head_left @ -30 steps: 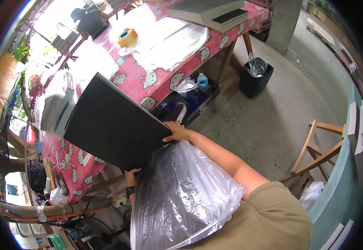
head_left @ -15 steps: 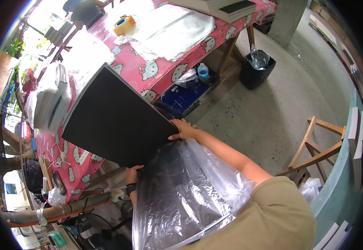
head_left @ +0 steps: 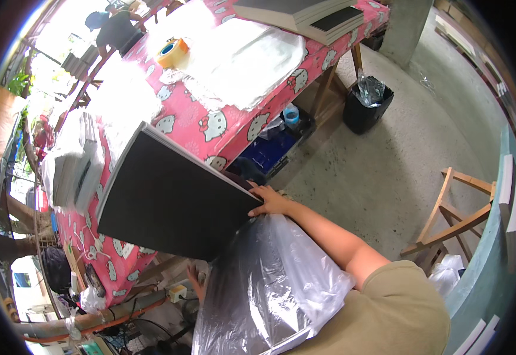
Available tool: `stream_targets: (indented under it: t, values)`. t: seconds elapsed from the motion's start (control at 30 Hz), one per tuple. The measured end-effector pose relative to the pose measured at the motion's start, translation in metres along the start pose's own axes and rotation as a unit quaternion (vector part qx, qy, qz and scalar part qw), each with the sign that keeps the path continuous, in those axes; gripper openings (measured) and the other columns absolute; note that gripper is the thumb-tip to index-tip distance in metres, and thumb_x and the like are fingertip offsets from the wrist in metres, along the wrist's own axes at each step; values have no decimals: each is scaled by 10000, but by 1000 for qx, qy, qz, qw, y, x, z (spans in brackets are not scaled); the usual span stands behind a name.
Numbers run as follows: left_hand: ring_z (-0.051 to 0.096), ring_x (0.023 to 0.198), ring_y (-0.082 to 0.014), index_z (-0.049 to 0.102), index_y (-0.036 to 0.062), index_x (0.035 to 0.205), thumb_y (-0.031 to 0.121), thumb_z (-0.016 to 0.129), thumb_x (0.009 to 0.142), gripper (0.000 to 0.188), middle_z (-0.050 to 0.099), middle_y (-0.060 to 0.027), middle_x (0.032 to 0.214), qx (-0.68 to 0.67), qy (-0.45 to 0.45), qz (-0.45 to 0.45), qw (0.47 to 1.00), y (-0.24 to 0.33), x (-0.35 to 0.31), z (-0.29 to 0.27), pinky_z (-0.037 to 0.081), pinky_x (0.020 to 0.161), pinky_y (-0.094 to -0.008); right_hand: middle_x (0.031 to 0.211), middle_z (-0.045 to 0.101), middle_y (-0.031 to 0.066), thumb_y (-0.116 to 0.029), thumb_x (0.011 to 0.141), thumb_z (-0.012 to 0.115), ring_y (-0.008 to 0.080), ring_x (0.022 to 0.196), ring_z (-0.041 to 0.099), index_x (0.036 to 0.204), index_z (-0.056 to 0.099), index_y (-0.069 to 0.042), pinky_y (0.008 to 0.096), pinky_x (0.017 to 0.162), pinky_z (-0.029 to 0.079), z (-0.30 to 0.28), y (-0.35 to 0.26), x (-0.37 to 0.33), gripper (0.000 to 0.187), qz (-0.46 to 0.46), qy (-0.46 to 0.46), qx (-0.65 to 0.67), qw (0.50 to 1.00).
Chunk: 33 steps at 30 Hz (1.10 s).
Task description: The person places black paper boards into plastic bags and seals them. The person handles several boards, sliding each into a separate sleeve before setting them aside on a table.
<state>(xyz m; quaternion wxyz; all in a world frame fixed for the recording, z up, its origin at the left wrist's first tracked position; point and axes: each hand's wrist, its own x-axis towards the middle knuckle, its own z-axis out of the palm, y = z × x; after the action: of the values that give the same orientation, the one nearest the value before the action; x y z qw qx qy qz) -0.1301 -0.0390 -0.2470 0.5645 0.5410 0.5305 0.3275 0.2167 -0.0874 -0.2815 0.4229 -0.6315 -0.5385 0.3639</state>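
Note:
A large, thick book with a black cover (head_left: pixel 175 195) and pale page edges tilts in front of me, its far part over the table. A clear plastic bag (head_left: pixel 269 278) lies against my body, its mouth at the book's near end. My right hand (head_left: pixel 269 200) grips the book's right edge, thumb on the black cover, right by the bag's rim. Below the book's near corner, my left hand (head_left: pixel 196 283) is off the book, fingers apart, beside the bag's left edge; the bag partly hides it.
The table has a pink patterned cloth (head_left: pixel 234 131), with clear plastic bags (head_left: pixel 252 59), a tape roll (head_left: pixel 172 53) and more black-covered books (head_left: pixel 329 23) on it. Wrapped stacks (head_left: pixel 77 165) stand at left. A black bin (head_left: pixel 367 106) and a wooden stand (head_left: pixel 456 216) are on the right.
My left hand has let go of the book's near corner and dropped lower. The book has shifted slightly down and right in view, with my right hand still on its edge.

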Motion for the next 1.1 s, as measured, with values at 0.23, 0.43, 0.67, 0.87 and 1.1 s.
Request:
stream_targets:
  t: [0.23,0.43,0.67,0.87,1.1]
  values:
    - [475,958,-206,456,-52,1074,184,636,666,504,499,-105,1065,-15,98,143,985,65,-45,-42,386,831,-316,1035,474,141,-435,576,703,296,996,392,1114,481,-59,372,868,320,2,6,10,693,14,-48,-14,999]
    - [461,996,-203,454,-57,1094,277,648,720,538,488,-109,1100,-24,117,187,975,90,-23,-42,375,857,-322,1194,439,116,-412,732,585,227,1121,385,1161,463,-32,330,938,295,-33,33,18,586,76,-154,321,931]
    - [461,964,-203,475,-35,1039,329,656,732,509,506,-96,1017,-37,100,71,992,90,4,-68,397,804,-369,1034,565,114,-290,743,609,216,952,531,1070,531,-8,311,812,417,-38,155,65,439,198,43,246,948]
    - [461,984,-214,471,-28,1061,285,646,736,485,507,-94,1023,5,171,-1,985,100,10,-53,398,815,-378,927,597,130,-260,702,631,236,845,568,956,578,-3,326,741,445,-33,303,143,365,298,166,7,940]
    - [458,995,-219,465,-20,1077,244,635,735,464,499,-90,1046,41,245,-89,965,120,9,-26,389,830,-377,879,593,124,-221,689,627,223,794,572,935,580,-4,321,702,448,-22,377,241,331,361,131,-150,911]
